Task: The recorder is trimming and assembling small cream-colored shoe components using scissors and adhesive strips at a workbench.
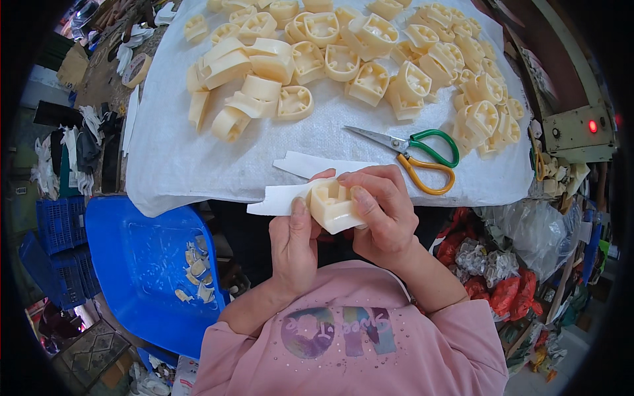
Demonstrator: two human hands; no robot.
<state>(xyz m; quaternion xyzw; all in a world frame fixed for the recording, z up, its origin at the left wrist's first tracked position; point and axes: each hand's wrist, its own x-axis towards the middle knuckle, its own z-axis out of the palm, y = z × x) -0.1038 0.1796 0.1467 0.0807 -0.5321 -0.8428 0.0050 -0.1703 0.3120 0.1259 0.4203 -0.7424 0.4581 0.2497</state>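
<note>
In front of my chest, both hands hold one cream moulded plastic piece (332, 208), a hollow shell with inner walls. My left hand (293, 247) is closed on its left side, the thumb upright against it. A white strip (279, 200) reaches out leftward from between that thumb and the piece. On the other side my right hand (386, 214) grips the piece, thumb on its rim and fingers bent over the far edge. Just beyond the hands a second white strip (323, 164) lies on the cloth. Scissors (426, 153) with one green and one yellow handle rest beside it, blades partly apart.
Many similar cream pieces (343, 63) are heaped across the far side of the white-covered table (168, 152). Below left stands a blue tub (135, 264) with cream scraps inside. A metal box (578, 132) with a red light is at right, above plastic bags (518, 290).
</note>
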